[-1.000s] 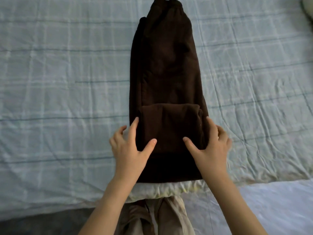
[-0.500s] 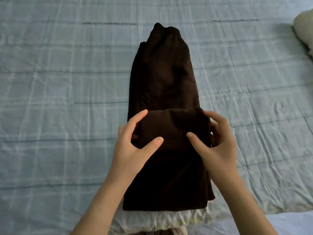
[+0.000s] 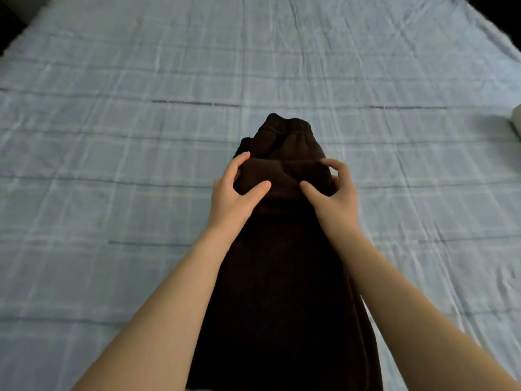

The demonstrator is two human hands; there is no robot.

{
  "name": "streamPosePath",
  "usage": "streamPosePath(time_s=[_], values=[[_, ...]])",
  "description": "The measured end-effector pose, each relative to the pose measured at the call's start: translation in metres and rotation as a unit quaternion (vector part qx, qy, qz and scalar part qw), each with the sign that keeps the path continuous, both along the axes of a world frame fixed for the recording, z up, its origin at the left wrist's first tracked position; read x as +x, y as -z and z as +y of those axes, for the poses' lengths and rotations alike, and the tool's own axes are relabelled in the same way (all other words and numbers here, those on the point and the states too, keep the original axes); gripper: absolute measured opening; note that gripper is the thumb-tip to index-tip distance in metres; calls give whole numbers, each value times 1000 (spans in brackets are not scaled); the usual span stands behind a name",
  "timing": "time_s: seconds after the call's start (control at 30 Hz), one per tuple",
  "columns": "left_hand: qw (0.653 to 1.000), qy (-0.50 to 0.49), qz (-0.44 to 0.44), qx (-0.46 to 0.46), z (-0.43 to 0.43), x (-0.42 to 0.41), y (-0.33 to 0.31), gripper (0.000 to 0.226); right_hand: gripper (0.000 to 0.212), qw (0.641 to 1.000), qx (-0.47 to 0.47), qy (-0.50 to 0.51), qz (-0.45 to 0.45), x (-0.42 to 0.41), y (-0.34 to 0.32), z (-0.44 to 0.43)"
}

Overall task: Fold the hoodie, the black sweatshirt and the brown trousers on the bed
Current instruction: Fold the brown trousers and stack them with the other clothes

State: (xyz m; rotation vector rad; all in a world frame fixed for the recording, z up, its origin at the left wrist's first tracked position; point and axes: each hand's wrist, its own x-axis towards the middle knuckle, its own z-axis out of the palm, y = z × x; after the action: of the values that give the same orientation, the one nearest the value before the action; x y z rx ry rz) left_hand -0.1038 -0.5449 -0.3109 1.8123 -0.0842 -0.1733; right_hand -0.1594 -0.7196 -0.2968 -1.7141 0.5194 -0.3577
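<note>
One pair of brown trousers (image 3: 282, 292), laid lengthwise down the middle of one bed (image 3: 423, 66), legs together in a single dark strip running from the near edge of the frame to a gathered elastic waistband (image 3: 293, 128) at the far end. Two bare hands on the garment, one at each side of a thick folded section (image 3: 282, 176) lying across the strip just short of the waistband. Left hand (image 3: 234, 193) gripping the fold's left edge, thumb flat on top, fingers curled round the side. Right hand (image 3: 335, 190) mirroring it on the right edge, thumb on top, fingers hooked over the far corner. Neither released nor clenched empty, both grasping the same fold of cloth. Two bare forearms reaching in from the bottom corners, left forearm (image 3: 174, 292) and right forearm (image 3: 389, 292), one along either side of the trousers. Beneath, one pale blue checked sheet (image 3: 112, 136), creased. One pale, rounded object (image 3: 514, 122) cut off by the right edge of the frame, well apart from the trousers, too little showing to tell what. Garments in view: one.
</note>
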Motion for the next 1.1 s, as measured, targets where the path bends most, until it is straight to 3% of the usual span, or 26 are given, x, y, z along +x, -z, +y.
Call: streamPosePath(time_s=[0.13, 0.23, 0.3, 0.33, 0.4, 0.47, 0.53, 0.57, 0.6, 0.67, 0.83, 1.0, 1.1], values=[[999, 3, -19, 44, -10, 0, 20, 65, 42, 1000, 1, 12, 7, -9, 29, -6], [1000, 8, 17, 3, -8, 10, 5, 57, 38, 999, 46, -19, 16, 1, 11, -21], [993, 3, 46, -112, -4, 22, -11, 48, 38, 976, 217, 3, 5, 14, -8, -37], [985, 5, 68, -161, -3, 28, -16, 43, 40, 945, 326, 21, -19, 20, -16, -43], [982, 22, 86, -164, -6, 35, -22, 37, 38, 905, 420, 48, -50, 29, -20, -47], [998, 35, 31, -32, -17, 36, -18, 47, 29, 948, 316, 28, -23, 35, -19, -35], [978, 36, -79, 191, -27, 36, -5, 50, 34, 998, 43, -42, 6, 37, -6, -20], [946, 40, -131, 294, -30, 35, 5, 51, 39, 989, -118, -86, 17, 37, 6, -15], [917, 53, -158, 363, -32, 34, 14, 54, 44, 956, -264, -120, 34, 37, 18, -11], [885, 87, -161, 429, -33, 32, 26, 58, 53, 884, -429, -164, 86, 34, 36, -5], [844, 111, -162, 499, -31, 29, 14, 59, 58, 861, -458, -160, 152, 31, 25, 4], [836, 113, -256, 472, 0, -54, 17, 58, 64, 906, -370, -82, 188, -63, 18, 27], [825, 178, -214, 491, 6, -77, 50, 60, 67, 880, -377, -115, 264, -93, 46, 39]])
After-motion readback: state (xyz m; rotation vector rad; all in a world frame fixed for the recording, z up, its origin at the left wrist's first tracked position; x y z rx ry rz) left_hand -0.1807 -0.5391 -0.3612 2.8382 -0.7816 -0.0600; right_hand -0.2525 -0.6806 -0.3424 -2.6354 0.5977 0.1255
